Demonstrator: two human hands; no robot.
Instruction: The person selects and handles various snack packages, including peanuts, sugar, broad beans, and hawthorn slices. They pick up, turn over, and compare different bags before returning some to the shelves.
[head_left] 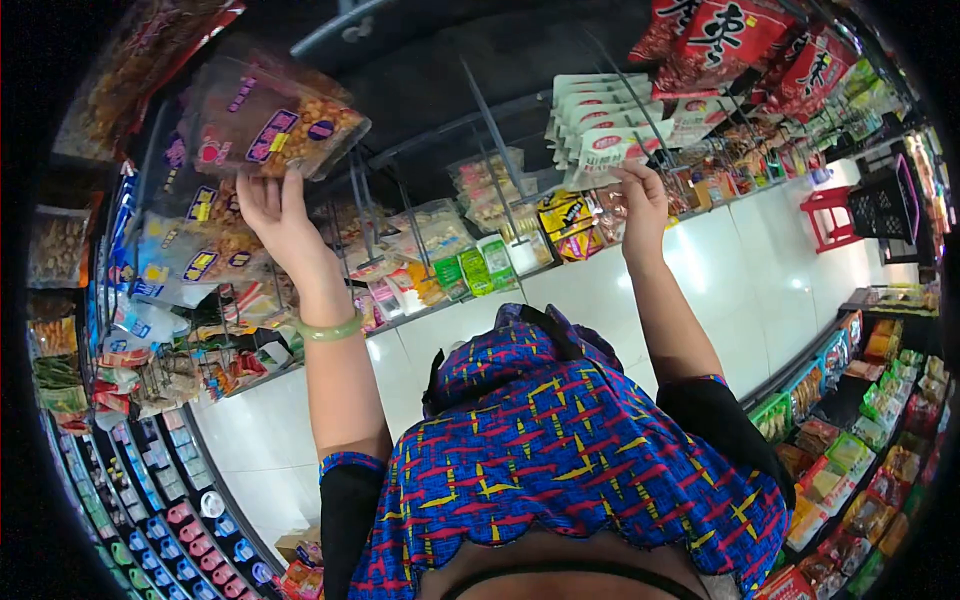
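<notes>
A clear bag of brown nuts or snacks [315, 125] with a purple and yellow label hangs tilted at the upper left. My left hand [272, 210], with a pale green bangle on its wrist, has its fingers at the bag's lower edge, gripping it. Similar bags [215, 262] hang below and behind it. At the right, several white packets with red print [612, 140] hang in a row on a hook. My right hand [643, 205] has curled fingers closed at the lower edge of the front packet; part of this contact is hidden.
Red bags [725, 45] hang at the upper right. Metal display hooks [490, 120] jut out between my hands. Below them are green packets [485, 265] and yellow packets [572, 225]. Shelves of packaged goods [850, 460] stand at the right. A red stool [828, 218] stands beside a black crate [880, 215].
</notes>
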